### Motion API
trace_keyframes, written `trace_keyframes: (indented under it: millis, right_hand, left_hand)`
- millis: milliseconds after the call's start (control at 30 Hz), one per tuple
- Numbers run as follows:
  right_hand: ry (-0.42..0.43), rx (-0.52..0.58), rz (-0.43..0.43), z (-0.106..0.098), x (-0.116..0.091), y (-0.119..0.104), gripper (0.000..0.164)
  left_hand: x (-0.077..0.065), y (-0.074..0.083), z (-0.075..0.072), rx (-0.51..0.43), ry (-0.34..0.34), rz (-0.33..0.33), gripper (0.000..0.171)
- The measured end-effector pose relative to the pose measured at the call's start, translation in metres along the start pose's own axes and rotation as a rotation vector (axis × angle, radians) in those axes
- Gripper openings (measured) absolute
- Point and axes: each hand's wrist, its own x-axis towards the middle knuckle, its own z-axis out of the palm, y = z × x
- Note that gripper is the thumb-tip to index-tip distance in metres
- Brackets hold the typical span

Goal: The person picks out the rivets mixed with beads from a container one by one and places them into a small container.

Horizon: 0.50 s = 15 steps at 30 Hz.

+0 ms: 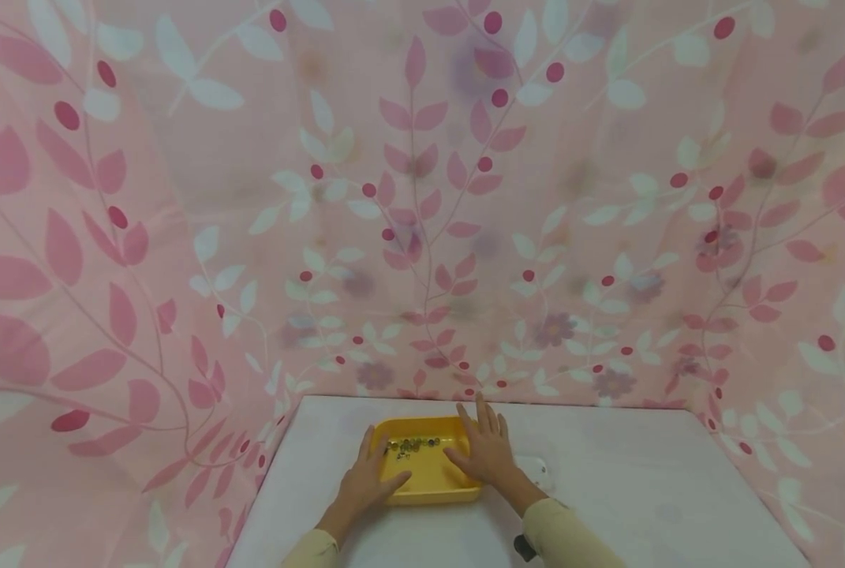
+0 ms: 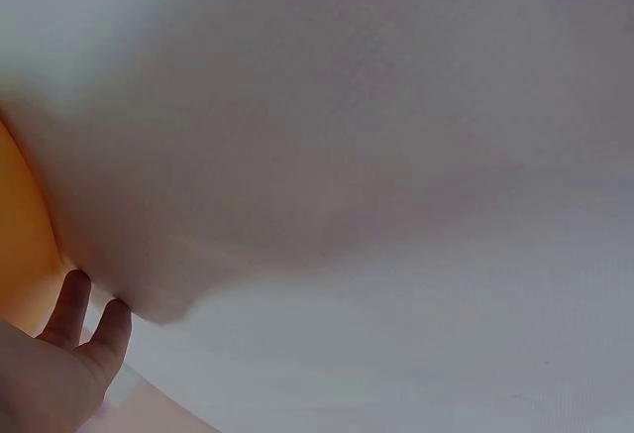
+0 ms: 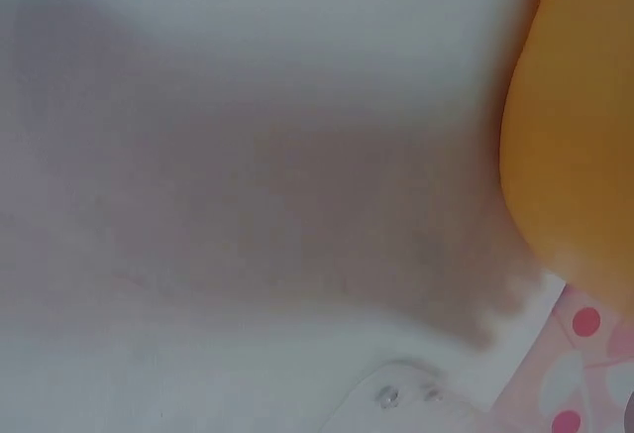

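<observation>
A yellow tray (image 1: 436, 497) lies on the white table, with several small shiny glass marbles (image 1: 415, 443) grouped toward its back left. Over the tray's left side is my left hand (image 1: 364, 480), thumb pointing inward above the front left part. Two fingertips (image 2: 71, 289) of that hand show close to the yellow wall in the left wrist view; contact is unclear. My right hand (image 1: 489, 451) spreads its fingers at the right rim, thumb over the tray. The right wrist view shows the tray's outer wall (image 3: 575, 146), but hardly any of the hand.
Right of the tray, partly behind my right forearm, lies a pale, see-through flat item (image 1: 536, 471) with small clear round bits (image 3: 388, 396) on it. The white table (image 1: 628, 481) is bordered by pink leaf-patterned cloth (image 1: 422, 237) at the back and sides.
</observation>
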Motion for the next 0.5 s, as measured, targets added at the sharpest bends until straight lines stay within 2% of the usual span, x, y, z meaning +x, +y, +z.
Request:
trace_keyframes:
  millis: [167, 333, 500]
  right_hand:
    - [-0.048, 0.04, 0.018, 0.001, 0.001, -0.01, 0.09]
    - [-0.003, 0.046, -0.022, 0.006, 0.001, -0.017, 0.088]
    - [0.012, 0.04, -0.038, 0.01, 0.002, -0.023, 0.087]
  left_hand:
    - [0.001, 0.0, 0.001, -0.002, -0.002, 0.002, 0.095]
    - [0.0, 0.003, 0.0, -0.004, -0.015, -0.024, 0.093]
    - [-0.002, 0.004, -0.003, 0.001, -0.004, -0.013, 0.091]
